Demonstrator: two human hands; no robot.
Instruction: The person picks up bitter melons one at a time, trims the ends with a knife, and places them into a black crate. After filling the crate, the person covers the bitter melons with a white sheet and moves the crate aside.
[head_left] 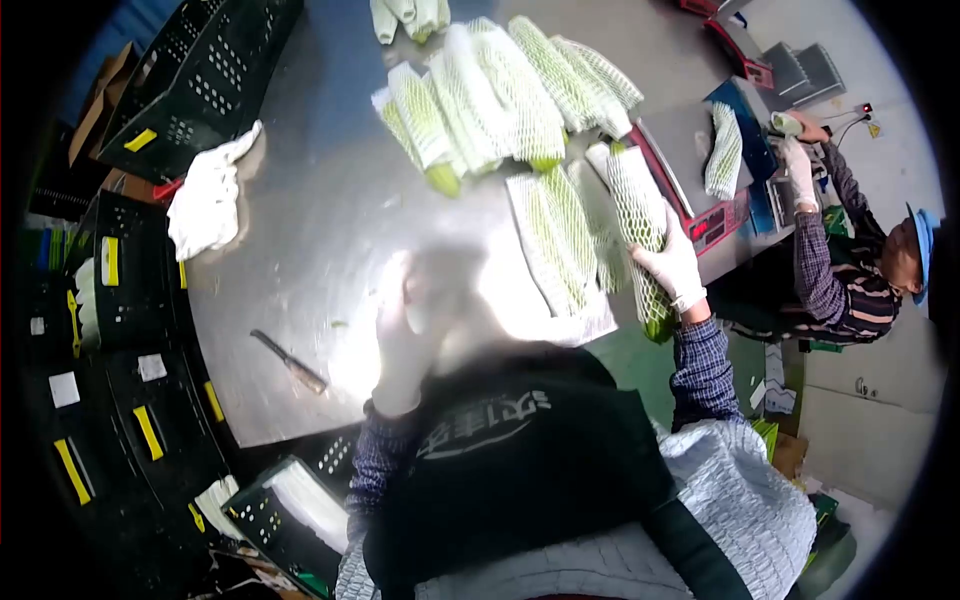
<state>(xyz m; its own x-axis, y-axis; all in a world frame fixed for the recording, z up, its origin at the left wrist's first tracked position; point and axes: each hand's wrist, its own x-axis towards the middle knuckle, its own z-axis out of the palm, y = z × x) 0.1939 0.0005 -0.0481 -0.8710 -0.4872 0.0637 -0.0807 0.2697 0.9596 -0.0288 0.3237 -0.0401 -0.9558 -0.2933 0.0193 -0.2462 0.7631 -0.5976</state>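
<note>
My right hand [673, 262], in a pale glove, is closed around a long green vegetable in a white foam net sleeve [640, 210]. Its dark green tip shows at the lower end, and its kind is not clear. Beside it on the metal table [310, 200] lie more sleeved vegetables [555, 235]. A larger pile of the same sleeved vegetables [490, 95] is farther back. My left hand [398, 350], also gloved, is over the table's near edge. Glare and blur hide its fingers and anything in them.
A knife [288, 362] and a crumpled white cloth [212, 195] lie at the left. Dark perforated crates [205, 80] stand along that side. At the right, a red scale [715, 222] bears one sleeved vegetable [724, 150]; a co-worker [850, 270] handles another beyond it.
</note>
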